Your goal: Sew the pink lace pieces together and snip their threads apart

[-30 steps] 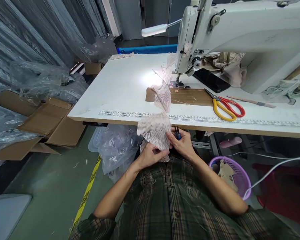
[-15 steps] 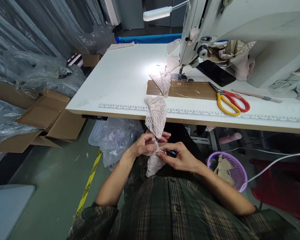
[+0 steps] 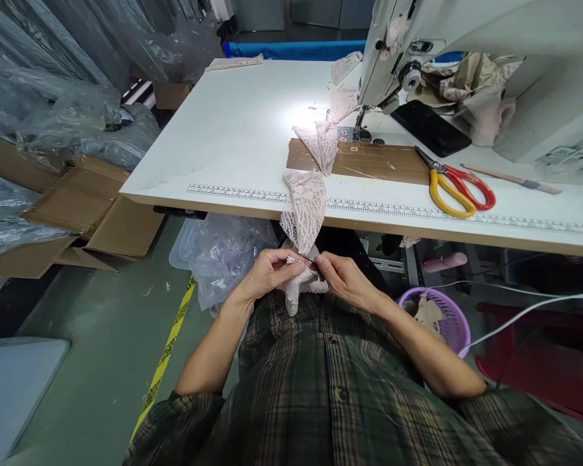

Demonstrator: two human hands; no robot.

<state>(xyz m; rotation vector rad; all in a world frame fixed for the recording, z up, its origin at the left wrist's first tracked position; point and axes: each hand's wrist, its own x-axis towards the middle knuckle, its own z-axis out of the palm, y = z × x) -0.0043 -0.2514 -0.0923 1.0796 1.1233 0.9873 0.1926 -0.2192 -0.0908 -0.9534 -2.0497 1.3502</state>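
A chain of pale pink lace pieces (image 3: 305,207) runs from the sewing machine over the table's front edge down to my lap. My left hand (image 3: 271,273) is closed, pinching the lace just below the edge, with a loose flap hanging under the fingers. My right hand (image 3: 346,278) is closed around small dark thread snips (image 3: 309,260), mostly hidden by the fingers. Their thin tip points left, at the lace beside my left fingertips. Whether the blades are apart, I cannot tell.
The sewing machine (image 3: 393,77) stands at the right of the white table (image 3: 233,136). Red-and-yellow scissors (image 3: 459,188), a black phone (image 3: 431,127) and a brown strip (image 3: 379,162) lie there. Below are a purple basket (image 3: 459,323) and a plastic-lined bin (image 3: 228,259). Open cardboard (image 3: 82,200) sits left.
My right hand has turned and brought the snips' tip up to the lace by my left fingers. Both hands sit slightly higher, and the lace in them is regathered. The view has tilted down a little.
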